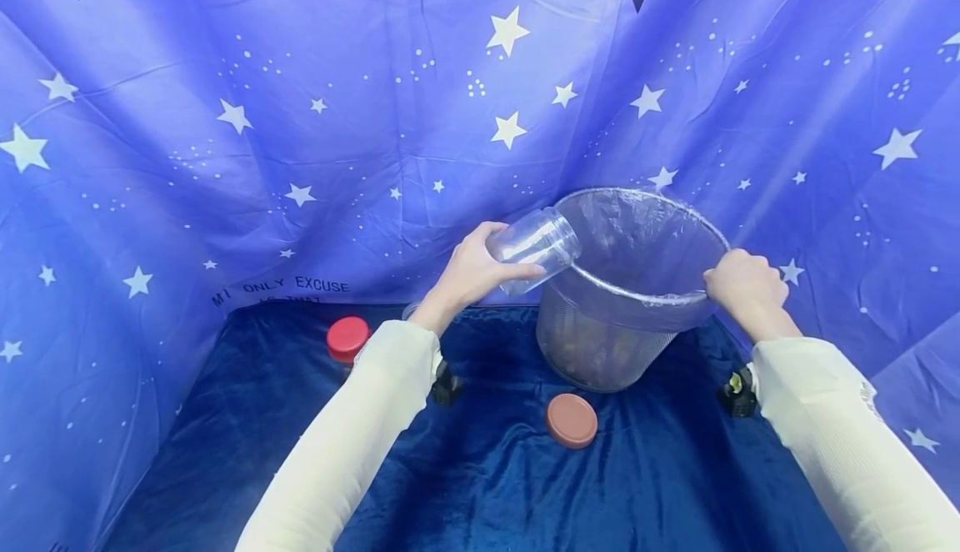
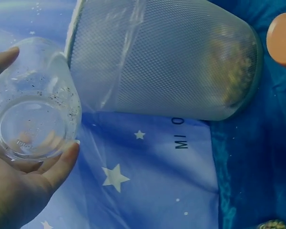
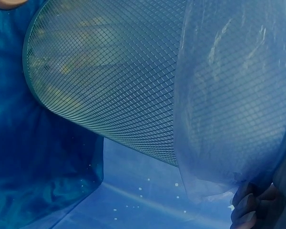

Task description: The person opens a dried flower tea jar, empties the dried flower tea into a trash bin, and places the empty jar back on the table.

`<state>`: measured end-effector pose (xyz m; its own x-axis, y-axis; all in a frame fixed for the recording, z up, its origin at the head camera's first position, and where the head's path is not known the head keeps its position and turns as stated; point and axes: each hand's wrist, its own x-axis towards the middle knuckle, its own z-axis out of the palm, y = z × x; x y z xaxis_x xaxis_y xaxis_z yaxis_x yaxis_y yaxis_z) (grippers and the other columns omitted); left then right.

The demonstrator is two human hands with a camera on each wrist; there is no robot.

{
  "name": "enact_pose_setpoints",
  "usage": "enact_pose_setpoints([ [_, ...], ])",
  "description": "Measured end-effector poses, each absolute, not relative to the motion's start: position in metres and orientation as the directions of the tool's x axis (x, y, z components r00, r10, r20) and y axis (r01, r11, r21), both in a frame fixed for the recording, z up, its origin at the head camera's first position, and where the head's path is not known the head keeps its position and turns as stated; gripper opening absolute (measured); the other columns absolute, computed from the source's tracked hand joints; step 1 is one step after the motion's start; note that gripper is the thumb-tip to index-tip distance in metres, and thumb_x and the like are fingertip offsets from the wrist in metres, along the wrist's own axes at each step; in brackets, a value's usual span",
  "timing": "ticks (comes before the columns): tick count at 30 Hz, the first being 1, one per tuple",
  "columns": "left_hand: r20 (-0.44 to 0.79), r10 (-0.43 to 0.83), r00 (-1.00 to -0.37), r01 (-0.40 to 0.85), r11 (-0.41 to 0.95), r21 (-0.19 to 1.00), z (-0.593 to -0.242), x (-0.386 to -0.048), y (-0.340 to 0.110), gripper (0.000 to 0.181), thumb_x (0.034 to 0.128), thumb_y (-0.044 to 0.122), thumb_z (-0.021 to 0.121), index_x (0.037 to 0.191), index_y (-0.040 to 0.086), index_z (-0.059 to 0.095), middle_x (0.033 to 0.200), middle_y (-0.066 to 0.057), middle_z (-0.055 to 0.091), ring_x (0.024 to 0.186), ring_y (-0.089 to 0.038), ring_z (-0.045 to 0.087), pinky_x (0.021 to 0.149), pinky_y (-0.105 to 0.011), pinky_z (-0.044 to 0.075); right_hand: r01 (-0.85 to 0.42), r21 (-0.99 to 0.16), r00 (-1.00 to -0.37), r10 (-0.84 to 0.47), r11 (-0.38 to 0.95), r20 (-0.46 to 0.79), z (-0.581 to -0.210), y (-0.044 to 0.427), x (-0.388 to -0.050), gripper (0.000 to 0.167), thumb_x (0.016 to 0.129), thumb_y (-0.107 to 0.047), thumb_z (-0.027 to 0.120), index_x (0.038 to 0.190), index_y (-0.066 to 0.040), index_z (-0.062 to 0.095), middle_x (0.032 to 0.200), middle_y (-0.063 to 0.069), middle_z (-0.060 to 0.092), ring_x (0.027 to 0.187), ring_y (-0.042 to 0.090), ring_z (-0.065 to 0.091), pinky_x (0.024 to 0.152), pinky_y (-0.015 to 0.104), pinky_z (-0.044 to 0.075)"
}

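Note:
My left hand (image 1: 474, 270) grips a clear jar (image 1: 534, 250) tilted on its side, its mouth at the left rim of a mesh waste bin (image 1: 611, 343). Dark specks cling to the inside of the jar (image 2: 35, 105) in the left wrist view. A thin clear bag lines the bin and folds over its rim. My right hand (image 1: 747, 289) holds the bin's right rim with curled fingers (image 3: 243, 210). Through the mesh, yellowish-brown contents (image 2: 231, 69) show at the bottom of the bin. A brownish-orange round lid (image 1: 572, 421) lies on the cloth in front of the bin.
A jar with a red lid (image 1: 348, 338) stands at the left, partly hidden behind my left sleeve (image 1: 352, 427). Dark blue velvety cloth (image 1: 480, 485) covers the table. A blue curtain with stars (image 1: 375, 118) hangs close behind the bin.

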<state>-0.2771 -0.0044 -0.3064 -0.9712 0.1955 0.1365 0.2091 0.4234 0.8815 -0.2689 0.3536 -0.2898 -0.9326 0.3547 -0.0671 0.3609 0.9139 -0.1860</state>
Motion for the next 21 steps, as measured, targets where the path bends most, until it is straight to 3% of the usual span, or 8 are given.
enact_pose_setpoints([
  [9,0.124,0.163,-0.979,0.163,0.254,0.953,-0.325,-0.277,-0.008,0.079,0.0712,0.04,0.086,0.137,0.015,0.049,0.139,0.001,0.054,0.121,-0.021,0.056,0.104,-0.041,0.046,0.367,-0.188,-0.93,0.36,0.911,-0.075,-0.29,0.353,-0.268,0.058,0.095,-0.029,0.04,0.122,0.022,0.046,0.121,0.049,0.046,0.112,0.064,0.047,0.083,0.065,0.045],
  [16,0.144,0.154,-0.978,0.153,0.053,0.987,-0.33,-0.276,-0.011,0.075,0.0743,0.025,0.084,0.137,0.009,0.045,0.136,-0.009,0.056,0.117,-0.027,0.061,0.101,-0.042,0.05,0.37,-0.18,-0.929,0.362,0.911,-0.077,-0.289,0.352,-0.269,0.06,0.097,-0.031,0.041,0.123,0.023,0.044,0.122,0.049,0.045,0.112,0.064,0.047,0.083,0.064,0.046],
  [21,0.148,0.157,-0.976,0.151,0.006,0.988,-0.334,-0.277,-0.012,0.077,0.0759,0.021,0.082,0.14,0.01,0.042,0.137,-0.009,0.056,0.119,-0.028,0.061,0.101,-0.042,0.05,0.373,-0.177,-0.928,0.365,0.911,-0.079,-0.289,0.352,-0.269,0.06,0.097,-0.031,0.041,0.124,0.023,0.044,0.122,0.048,0.045,0.113,0.064,0.047,0.084,0.064,0.046],
])
